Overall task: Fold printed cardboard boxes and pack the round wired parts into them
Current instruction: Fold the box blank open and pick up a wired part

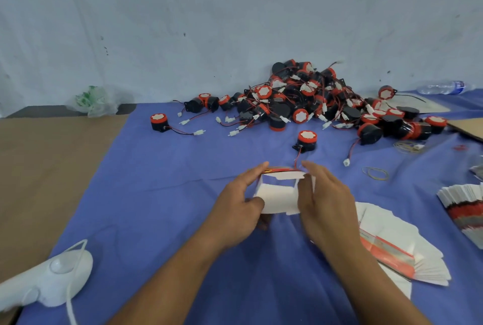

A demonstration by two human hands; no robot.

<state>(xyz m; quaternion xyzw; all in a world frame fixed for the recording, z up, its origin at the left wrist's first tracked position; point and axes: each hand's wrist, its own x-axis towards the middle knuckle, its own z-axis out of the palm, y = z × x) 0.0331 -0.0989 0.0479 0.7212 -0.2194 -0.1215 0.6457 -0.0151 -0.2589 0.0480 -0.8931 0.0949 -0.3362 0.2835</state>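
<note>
Item: printed cardboard box point(278, 194), half-erected, held over the blue cloth point(156, 194) between my hands. Left hand point(240, 202) grips its left wall, thumb on the front panel; right hand point(325, 202) presses the right wall with straightish fingers. I judge it light, thin and easily creased: hold by the walls, near the folds. Round wired parts point(300, 100) heaped beyond.
</note>
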